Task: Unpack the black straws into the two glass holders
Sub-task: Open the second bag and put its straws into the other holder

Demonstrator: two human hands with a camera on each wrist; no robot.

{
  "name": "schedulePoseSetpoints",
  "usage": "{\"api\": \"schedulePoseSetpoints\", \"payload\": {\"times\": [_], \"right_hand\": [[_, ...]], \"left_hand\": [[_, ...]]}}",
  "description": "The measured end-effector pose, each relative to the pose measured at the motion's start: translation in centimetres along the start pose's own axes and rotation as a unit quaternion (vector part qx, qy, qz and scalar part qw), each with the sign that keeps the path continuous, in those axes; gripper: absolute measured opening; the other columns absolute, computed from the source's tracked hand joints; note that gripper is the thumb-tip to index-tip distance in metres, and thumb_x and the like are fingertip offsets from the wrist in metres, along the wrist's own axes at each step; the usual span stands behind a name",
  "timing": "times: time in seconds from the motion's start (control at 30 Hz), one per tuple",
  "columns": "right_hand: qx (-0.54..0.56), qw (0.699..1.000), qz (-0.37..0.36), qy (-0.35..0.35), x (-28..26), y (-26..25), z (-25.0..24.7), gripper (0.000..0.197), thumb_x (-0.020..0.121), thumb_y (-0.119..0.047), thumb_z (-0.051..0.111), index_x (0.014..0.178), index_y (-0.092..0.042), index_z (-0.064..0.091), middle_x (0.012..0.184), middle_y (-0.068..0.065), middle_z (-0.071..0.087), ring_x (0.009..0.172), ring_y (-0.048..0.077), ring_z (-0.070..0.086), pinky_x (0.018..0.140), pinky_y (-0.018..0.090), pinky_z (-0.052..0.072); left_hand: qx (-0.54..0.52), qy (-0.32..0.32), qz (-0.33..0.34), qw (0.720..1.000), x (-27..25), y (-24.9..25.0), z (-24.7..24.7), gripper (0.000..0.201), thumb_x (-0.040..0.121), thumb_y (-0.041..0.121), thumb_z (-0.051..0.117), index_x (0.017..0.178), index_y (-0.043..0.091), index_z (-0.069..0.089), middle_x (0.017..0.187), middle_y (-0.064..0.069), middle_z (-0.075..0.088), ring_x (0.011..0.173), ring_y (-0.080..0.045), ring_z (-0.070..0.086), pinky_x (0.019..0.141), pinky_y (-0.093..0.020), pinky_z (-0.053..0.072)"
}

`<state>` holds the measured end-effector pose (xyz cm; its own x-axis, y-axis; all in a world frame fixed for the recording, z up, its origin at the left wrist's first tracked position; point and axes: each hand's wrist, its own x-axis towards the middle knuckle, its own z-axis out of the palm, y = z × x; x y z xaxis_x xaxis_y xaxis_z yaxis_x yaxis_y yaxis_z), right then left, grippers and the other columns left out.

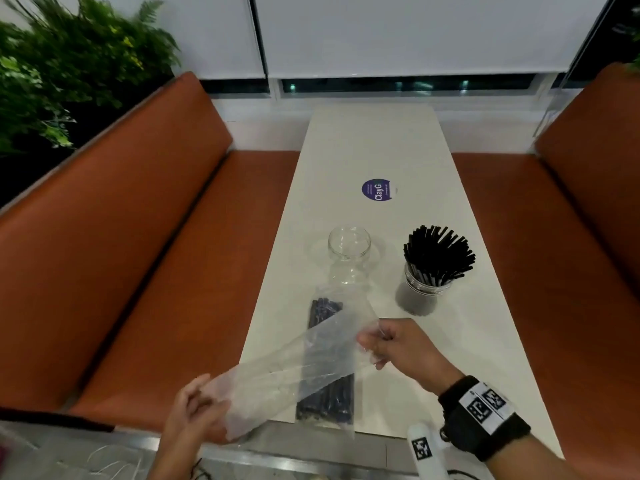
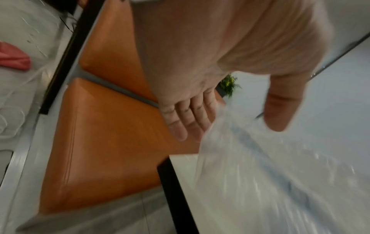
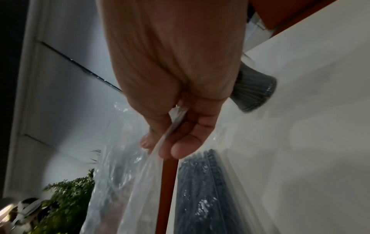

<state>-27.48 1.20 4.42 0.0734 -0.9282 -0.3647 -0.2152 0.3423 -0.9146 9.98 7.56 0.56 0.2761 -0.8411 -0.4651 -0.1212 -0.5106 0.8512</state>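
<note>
Two glass holders stand mid-table: the left jar (image 1: 349,251) is empty, the right jar (image 1: 434,271) (image 3: 254,90) is packed with black straws. A sealed clear pack of black straws (image 1: 325,393) (image 3: 200,182) lies lengthwise near the table's front edge. Above it an empty clear plastic bag (image 1: 263,379) (image 2: 260,166) (image 3: 124,182) is stretched between both hands. My left hand (image 1: 207,407) (image 2: 230,126) holds its lower end off the table's left front corner, between fingers and thumb. My right hand (image 1: 372,344) (image 3: 160,150) pinches the other end over the table.
The narrow white table (image 1: 398,150) runs away from me between two orange benches (image 1: 156,271) (image 1: 519,237). A purple round sticker (image 1: 377,189) lies beyond the jars. Green plants (image 1: 52,81) fill the far left corner.
</note>
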Motion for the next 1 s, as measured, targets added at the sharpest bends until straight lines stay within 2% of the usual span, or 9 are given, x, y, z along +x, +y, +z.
{"api": "schedulePoseSetpoints", "payload": {"times": [0.1, 0.23, 0.33, 0.43, 0.53, 0.6, 0.73, 0.83, 1.0], "right_hand": [[-0.041, 0.997, -0.026, -0.058, 0.8, -1.8, 1.2, 0.013, 0.095, -0.015, 0.078, 0.083, -0.013, 0.081, 0.065, -0.007, 0.073, 0.059, 0.011, 0.065, 0.059, 0.022, 0.057], [-0.073, 0.990, -0.042, -0.111, 2.2, -3.6, 3.9, 0.008, 0.092, -0.027, 0.081, 0.090, -0.019, 0.081, 0.088, -0.001, 0.080, 0.070, 0.011, 0.071, 0.066, 0.025, 0.061], [-0.065, 0.997, -0.033, -0.004, 3.4, -3.6, 5.4, 0.037, 0.090, -0.049, 0.078, 0.116, -0.023, 0.074, 0.109, -0.008, 0.076, 0.089, 0.010, 0.072, 0.082, 0.030, 0.063], [-0.098, 0.984, 0.050, 0.138, 4.2, -2.0, 6.0, 0.094, 0.079, -0.075, 0.072, 0.149, -0.019, 0.045, 0.143, 0.004, 0.058, 0.125, 0.022, 0.062, 0.107, 0.039, 0.053], [-0.180, 0.967, 0.140, 0.113, 4.4, 0.2, 7.3, 0.148, 0.056, -0.089, 0.076, 0.164, -0.009, 0.013, 0.168, 0.017, 0.025, 0.153, 0.034, 0.035, 0.123, 0.047, 0.038], [-0.200, 0.961, 0.168, 0.089, 4.7, 1.3, 8.6, 0.160, 0.050, -0.085, 0.082, 0.164, -0.007, 0.002, 0.170, 0.018, 0.018, 0.156, 0.036, 0.028, 0.125, 0.047, 0.035], [-0.116, 0.967, 0.207, 0.094, 6.0, 2.3, 9.4, 0.147, 0.047, -0.052, 0.097, 0.159, -0.001, 0.016, 0.152, 0.016, 0.050, 0.136, 0.032, 0.056, 0.108, 0.038, 0.053], [-0.036, 0.975, 0.198, 0.095, 6.2, 3.3, 8.2, 0.102, 0.040, -0.033, 0.095, 0.131, -0.004, 0.059, 0.122, 0.014, 0.074, 0.104, 0.027, 0.074, 0.084, 0.039, 0.066], [0.049, 0.992, 0.113, 0.036, 2.3, 1.1, 5.0, 0.061, 0.061, -0.003, 0.091, 0.117, -0.015, 0.067, 0.107, 0.010, 0.080, 0.098, 0.028, 0.078, 0.088, 0.045, 0.066]], "left_hand": [[0.073, -0.080, 0.053, 0.993, 0.1, 0.9, -1.7, 0.120, 0.054, 0.052, 0.095, 0.157, 0.040, 0.035, 0.143, 0.018, 0.057, 0.131, -0.016, 0.054, 0.114, -0.054, 0.044], [0.209, -0.193, 0.082, 0.955, 0.8, 2.3, 1.0, 0.076, 0.071, 0.058, 0.091, 0.137, 0.057, 0.054, 0.127, 0.030, 0.067, 0.121, 0.002, 0.062, 0.103, -0.032, 0.052], [0.227, -0.121, 0.131, 0.957, 2.4, 2.2, 3.5, 0.003, 0.089, 0.045, 0.080, 0.089, 0.042, 0.081, 0.090, 0.010, 0.083, 0.084, -0.004, 0.076, 0.086, -0.037, 0.059], [0.145, -0.003, 0.088, 0.986, 4.2, 1.8, 4.2, 0.029, 0.096, 0.030, 0.077, 0.073, 0.012, 0.078, 0.066, -0.007, 0.078, 0.063, -0.017, 0.069, 0.080, -0.046, 0.061], [0.130, 0.021, 0.039, 0.990, 5.8, 1.6, 4.5, 0.028, 0.097, 0.026, 0.076, 0.076, 0.007, 0.074, 0.059, -0.002, 0.072, 0.059, -0.019, 0.064, 0.065, -0.042, 0.059], [0.150, 0.010, 0.022, 0.988, 6.7, 1.6, 5.3, 0.026, 0.097, 0.029, 0.076, 0.079, 0.010, 0.074, 0.064, -0.003, 0.073, 0.058, -0.020, 0.064, 0.066, -0.048, 0.063], [0.256, -0.008, -0.015, 0.967, 9.0, 1.0, 6.9, 0.054, 0.078, 0.061, 0.081, 0.105, 0.015, 0.073, 0.088, -0.001, 0.082, 0.076, -0.020, 0.075, 0.077, -0.041, 0.065], [0.321, 0.026, 0.008, 0.947, 9.2, 1.1, 7.5, 0.094, 0.069, 0.068, 0.085, 0.141, 0.016, 0.055, 0.130, -0.005, 0.071, 0.115, -0.028, 0.069, 0.092, -0.039, 0.059], [0.354, 0.064, 0.090, 0.929, 6.5, 3.9, 8.3, 0.110, 0.068, 0.081, 0.077, 0.155, 0.025, 0.041, 0.156, -0.005, 0.046, 0.140, -0.029, 0.050, 0.110, -0.051, 0.050]]}}
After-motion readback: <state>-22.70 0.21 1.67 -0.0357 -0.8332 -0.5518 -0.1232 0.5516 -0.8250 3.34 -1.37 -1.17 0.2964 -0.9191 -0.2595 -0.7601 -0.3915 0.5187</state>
